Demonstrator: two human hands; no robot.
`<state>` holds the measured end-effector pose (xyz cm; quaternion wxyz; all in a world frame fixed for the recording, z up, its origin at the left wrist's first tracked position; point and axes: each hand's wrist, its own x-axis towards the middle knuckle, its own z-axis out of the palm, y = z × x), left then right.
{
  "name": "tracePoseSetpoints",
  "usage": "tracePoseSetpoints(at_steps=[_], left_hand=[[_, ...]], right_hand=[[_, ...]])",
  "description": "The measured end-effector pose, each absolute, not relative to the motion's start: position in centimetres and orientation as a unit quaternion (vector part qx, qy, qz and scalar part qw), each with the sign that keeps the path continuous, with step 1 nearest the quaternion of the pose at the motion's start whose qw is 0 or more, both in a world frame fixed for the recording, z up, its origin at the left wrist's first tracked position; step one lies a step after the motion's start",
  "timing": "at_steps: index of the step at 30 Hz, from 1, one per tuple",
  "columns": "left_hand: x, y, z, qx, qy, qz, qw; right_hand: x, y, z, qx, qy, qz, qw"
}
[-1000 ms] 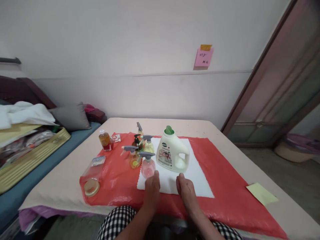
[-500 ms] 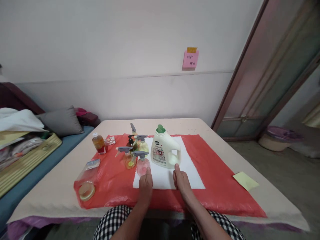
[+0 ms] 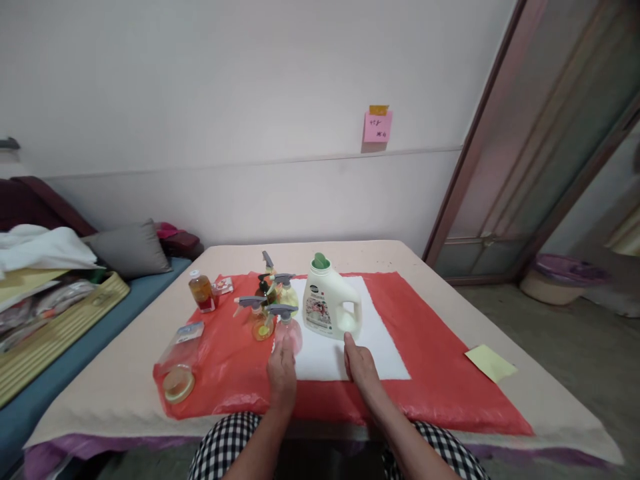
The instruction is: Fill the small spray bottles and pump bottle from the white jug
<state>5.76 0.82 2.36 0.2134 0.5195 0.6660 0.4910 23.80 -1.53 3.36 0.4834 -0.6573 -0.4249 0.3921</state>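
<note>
My left hand [image 3: 283,375] is just in front of a spray bottle of pink liquid [image 3: 289,332], its fingers stretched up and overlapping the bottle's lower part in view; no grip on it shows. Over the front of the white cloth [image 3: 340,363], my right hand [image 3: 362,364] holds nothing, thumb raised and fingers loosely apart, partly hidden. A cream detergent jug [image 3: 325,303] with a green spout stands upright behind it on the cloth. Several more spray bottles with grey triggers, one with amber liquid [image 3: 262,327], cluster left of the jug.
A red plastic sheet [image 3: 430,360] covers much of the table [image 3: 555,417]. At left are a bottle of amber-red liquid [image 3: 202,292], a small red-and-white packet [image 3: 223,285] and a clear jar with a gold lid [image 3: 179,385]. A yellow paper [image 3: 491,363] lies near the right edge.
My left hand has shifted left and turned, its fingers now raised in front of the pink bottle. My right hand has moved only slightly. The view has tilted up a little.
</note>
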Motion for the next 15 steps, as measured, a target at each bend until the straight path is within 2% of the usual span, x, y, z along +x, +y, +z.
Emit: tracePoseSetpoints(at_steps=[15], left_hand=[[6.2,3.6,-0.4,0.524,0.69,0.444,0.229]], right_hand=[[22.3,-1.4,2.8,-0.593,-0.452,0.437,0.503]])
